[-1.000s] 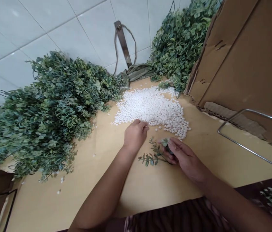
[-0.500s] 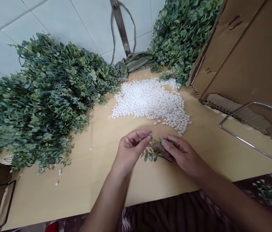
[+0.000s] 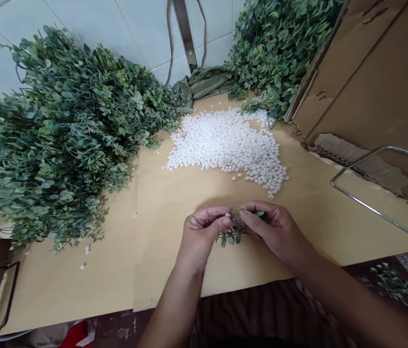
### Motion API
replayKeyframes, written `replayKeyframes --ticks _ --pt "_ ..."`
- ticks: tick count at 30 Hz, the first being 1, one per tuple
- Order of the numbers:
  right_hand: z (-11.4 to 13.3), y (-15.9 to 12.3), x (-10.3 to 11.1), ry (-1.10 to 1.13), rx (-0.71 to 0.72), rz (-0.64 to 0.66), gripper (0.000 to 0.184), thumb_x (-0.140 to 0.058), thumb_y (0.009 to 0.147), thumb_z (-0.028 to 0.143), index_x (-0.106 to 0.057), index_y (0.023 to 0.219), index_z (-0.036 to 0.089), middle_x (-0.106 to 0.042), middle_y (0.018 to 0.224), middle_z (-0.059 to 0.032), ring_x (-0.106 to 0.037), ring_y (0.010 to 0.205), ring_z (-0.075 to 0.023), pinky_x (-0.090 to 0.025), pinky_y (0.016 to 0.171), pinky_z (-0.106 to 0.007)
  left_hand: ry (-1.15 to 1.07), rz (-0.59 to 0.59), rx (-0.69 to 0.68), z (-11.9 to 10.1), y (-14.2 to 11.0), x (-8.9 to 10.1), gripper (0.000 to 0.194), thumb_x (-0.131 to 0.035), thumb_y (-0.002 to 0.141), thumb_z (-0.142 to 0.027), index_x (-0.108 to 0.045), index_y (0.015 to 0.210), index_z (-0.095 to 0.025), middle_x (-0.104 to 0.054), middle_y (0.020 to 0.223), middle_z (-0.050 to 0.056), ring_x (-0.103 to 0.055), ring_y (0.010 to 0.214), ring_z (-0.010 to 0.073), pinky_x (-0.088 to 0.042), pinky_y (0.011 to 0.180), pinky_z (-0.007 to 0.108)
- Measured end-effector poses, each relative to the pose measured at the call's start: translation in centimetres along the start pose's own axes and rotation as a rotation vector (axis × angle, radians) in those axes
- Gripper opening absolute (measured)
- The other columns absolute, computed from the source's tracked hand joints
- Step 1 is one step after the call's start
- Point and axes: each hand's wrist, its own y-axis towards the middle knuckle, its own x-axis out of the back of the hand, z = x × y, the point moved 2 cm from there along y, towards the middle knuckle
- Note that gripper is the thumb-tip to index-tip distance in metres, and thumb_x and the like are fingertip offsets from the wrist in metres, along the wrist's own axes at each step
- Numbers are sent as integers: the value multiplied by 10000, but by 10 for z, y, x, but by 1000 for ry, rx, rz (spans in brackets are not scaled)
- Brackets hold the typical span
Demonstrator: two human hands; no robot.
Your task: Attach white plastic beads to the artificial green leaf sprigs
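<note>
My left hand (image 3: pixel 204 232) pinches a small white bead-like piece (image 3: pixel 227 215) between thumb and forefinger. Facing it, my right hand (image 3: pixel 271 229) is closed on a sprig of artificial green leaves (image 3: pixel 230 239). Its leaves show between and below my fingertips, while part of the stem is hidden in the right hand. The two sets of fingertips almost meet over the tabletop. Just beyond them spreads a pile of small white pieces (image 3: pixel 225 140) like the one in my left fingers.
A big heap of leafy sprigs (image 3: pixel 69 140) covers the table's left side; another heap (image 3: pixel 276 53) stands at the back right. A cardboard box (image 3: pixel 370 82) and a bent metal rod (image 3: pixel 363 203) border the right. Some sprigs with white tips (image 3: pixel 394 285) lie below the table's right edge.
My left fingertips have come closer to the sprig's tip, and the white piece now shows in them. The whole view has shifted slightly.
</note>
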Motion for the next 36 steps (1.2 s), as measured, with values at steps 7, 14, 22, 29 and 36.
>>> replayKeyframes --ticks 7,14,22,29,36 --pt "5 -1 0 -39 9 -29 265 -620 755 410 -622 642 169 -543 535 9 -492 497 -109 -453 492 -224 11 5 13 3 -1 -1 252 -853 466 -284 -731 663 -183 -694 570 4 -603 512 96 -506 516 210" --pt "2 -3 2 -100 43 -58 196 -595 768 322 -630 653 168 -602 592 -10 -544 559 -130 -477 524 -228 -5 -12 29 3 1 -3 256 -862 440 -275 -730 640 -184 -699 566 3 -602 497 91 -513 515 208" --pt "3 -3 1 -129 60 -68 172 -590 773 281 -622 647 168 -591 582 -4 -537 550 -127 -470 509 -220 -7 -5 38 2 0 -4 243 -863 452 -264 -727 640 -190 -706 573 -4 -637 522 107 -547 560 225" --pt "2 -3 2 -161 67 -68 170 -586 778 273 -620 655 159 -587 580 -7 -531 547 -123 -469 504 -211 -36 0 46 3 0 -5 246 -865 446 -254 -737 643 -179 -715 582 9 -638 519 103 -546 559 209" --pt "3 -3 3 -164 85 -91 139 -586 765 242 -624 658 161 -593 575 -3 -534 531 -116 -467 485 -195 -73 39 37 3 -1 -4 216 -857 479 -228 -742 655 -183 -729 602 8 -656 540 90 -546 568 166"
